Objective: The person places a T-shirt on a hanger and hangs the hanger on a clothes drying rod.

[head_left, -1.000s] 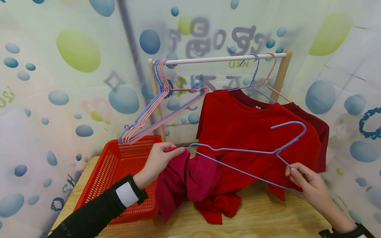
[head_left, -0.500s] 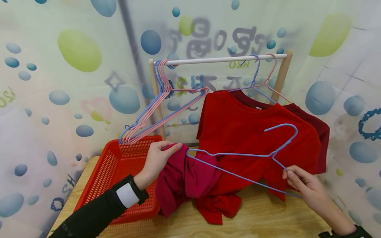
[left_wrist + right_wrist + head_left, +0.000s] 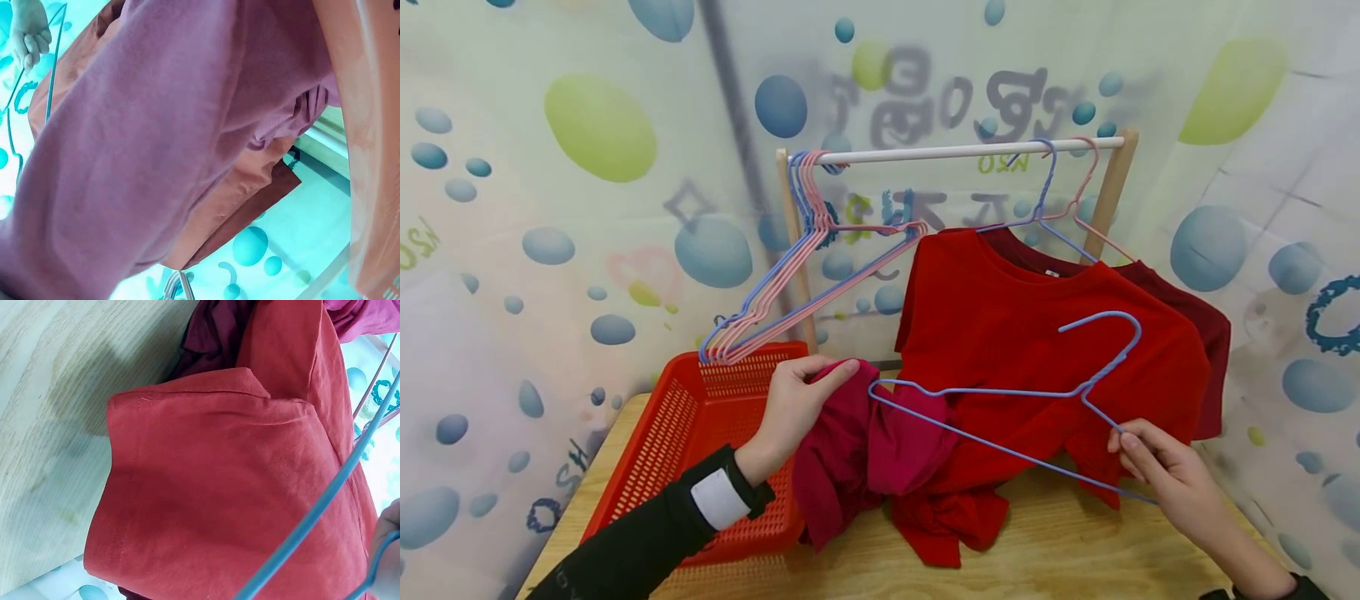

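My left hand (image 3: 797, 400) pinches the upper edge of a crumpled magenta garment (image 3: 906, 450) between thumb and fingers; its folds fill much of the left wrist view. With my right hand (image 3: 1168, 475) I pinch one arm of a blue hanger (image 3: 1000, 391). Its hook points up and left, and its far end overlaps the magenta cloth in the head view. Behind the hanger, a bright red shirt (image 3: 1000, 308) hangs from the rack on a blue hanger. A dark red shirt (image 3: 1213, 358) on a pink hanger hangs behind that one.
A rack with a white rail (image 3: 925, 153) and wooden posts stands at the back. Several pink and blue hangers (image 3: 805, 242) hang bunched at its left end, over a red plastic basket (image 3: 640, 475). The wooden table (image 3: 1060, 558) lies below; a patterned curtain (image 3: 625, 50) is behind.
My right hand has brought the blue hanger slightly left and down, its far end now over the magenta garment. The left hand has shifted slightly left, keeping its pinch on the cloth.
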### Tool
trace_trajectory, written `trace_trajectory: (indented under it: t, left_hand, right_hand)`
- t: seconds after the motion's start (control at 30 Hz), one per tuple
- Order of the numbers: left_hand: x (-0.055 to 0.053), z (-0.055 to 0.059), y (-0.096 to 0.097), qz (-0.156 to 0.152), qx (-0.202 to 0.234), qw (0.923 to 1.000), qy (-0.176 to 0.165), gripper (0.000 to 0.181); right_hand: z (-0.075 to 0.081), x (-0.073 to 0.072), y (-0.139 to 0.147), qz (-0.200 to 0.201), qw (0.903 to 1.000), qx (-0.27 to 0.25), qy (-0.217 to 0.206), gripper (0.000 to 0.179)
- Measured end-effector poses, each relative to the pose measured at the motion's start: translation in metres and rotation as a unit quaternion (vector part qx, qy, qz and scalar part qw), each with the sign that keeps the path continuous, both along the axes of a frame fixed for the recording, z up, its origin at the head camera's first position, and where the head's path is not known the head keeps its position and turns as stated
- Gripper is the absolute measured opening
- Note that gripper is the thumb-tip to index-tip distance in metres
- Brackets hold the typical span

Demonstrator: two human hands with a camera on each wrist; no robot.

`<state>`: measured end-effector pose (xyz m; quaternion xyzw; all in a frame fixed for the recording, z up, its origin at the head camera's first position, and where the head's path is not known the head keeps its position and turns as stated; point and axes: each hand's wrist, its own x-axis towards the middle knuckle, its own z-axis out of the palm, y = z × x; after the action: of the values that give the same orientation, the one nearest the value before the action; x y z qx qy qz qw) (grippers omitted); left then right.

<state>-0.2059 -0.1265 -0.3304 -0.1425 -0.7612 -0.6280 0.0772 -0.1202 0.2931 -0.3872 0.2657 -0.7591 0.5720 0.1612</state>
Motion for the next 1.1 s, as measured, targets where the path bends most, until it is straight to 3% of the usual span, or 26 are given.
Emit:
trace_trajectory:
  t: [0.2,0.33,0.4,0.5,0.57,0.63,0.8,0.97,1.1]
  left_hand:
    - [0.001,0.0,-0.003,0.003,-0.024,0.998,0.058,0.019]
    - [0.004,0.004,-0.006,0.011,-0.012,0.9984,0.055,0.02]
    - [0.01,0.012,-0.005,0.011,-0.012,0.9988,0.045,0.02]
    - [0.011,0.011,-0.005,0.005,-0.016,0.9978,0.065,0.017]
    - [0.012,0.01,-0.004,0.0,-0.03,0.9957,0.087,0.014]
    - [0.009,0.001,-0.005,-0.003,-0.046,0.9911,0.125,0.013]
    - [0.012,-0.001,-0.002,0.005,-0.083,0.9806,0.178,0.01]
    - [0.013,-0.002,0.0,0.014,-0.094,0.9761,0.195,0.01]
    - [0.013,-0.003,-0.001,0.004,-0.103,0.9739,0.202,0.01]
  right_hand:
    - [-0.002,0.001,-0.002,-0.023,0.9997,-0.002,0.007,0.022]
    - [-0.002,0.003,-0.002,-0.041,0.9991,-0.003,0.015,0.024]
    - [-0.001,0.003,-0.002,-0.048,0.9987,-0.002,0.017,0.024]
    - [0.0,0.004,-0.003,-0.051,0.9985,0.005,0.019,0.024]
    - [0.001,0.004,-0.004,-0.043,0.9989,0.005,0.018,0.024]
    - [0.002,0.004,-0.006,-0.035,0.9992,0.004,0.017,0.024]
    - [0.001,0.002,-0.012,-0.019,0.9996,-0.011,0.017,0.025]
    - [-0.001,0.002,-0.015,-0.034,0.9994,0.005,0.008,0.024]
    - [-0.001,0.001,-0.017,-0.031,0.9994,0.011,0.003,0.024]
